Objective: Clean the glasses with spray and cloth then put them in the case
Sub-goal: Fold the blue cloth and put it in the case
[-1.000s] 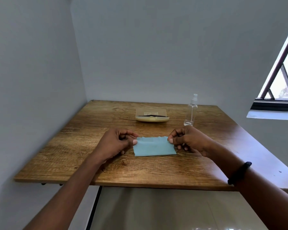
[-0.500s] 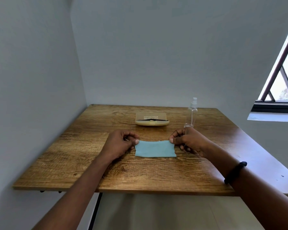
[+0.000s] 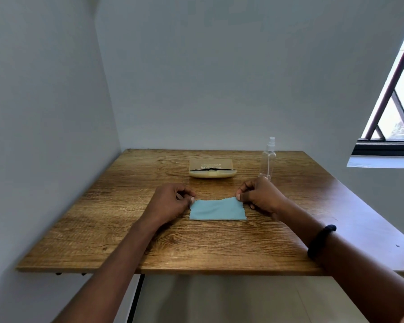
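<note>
A light blue cloth lies folded flat on the wooden table in front of me. My left hand pinches its far left corner and my right hand pinches its far right corner. Behind the cloth a beige glasses case stands open, with the dark frame of the glasses showing along its opening. To the right of the case a clear spray bottle with a white nozzle stands upright, just behind my right hand.
White walls close the table's left and back sides. A window with a dark frame and its white sill sit at the right. My right wrist wears a black band.
Both hands keep pinching the cloth's far corners. The far edge of the cloth has dropped lower toward the table. The view has tilted upward slightly.
</note>
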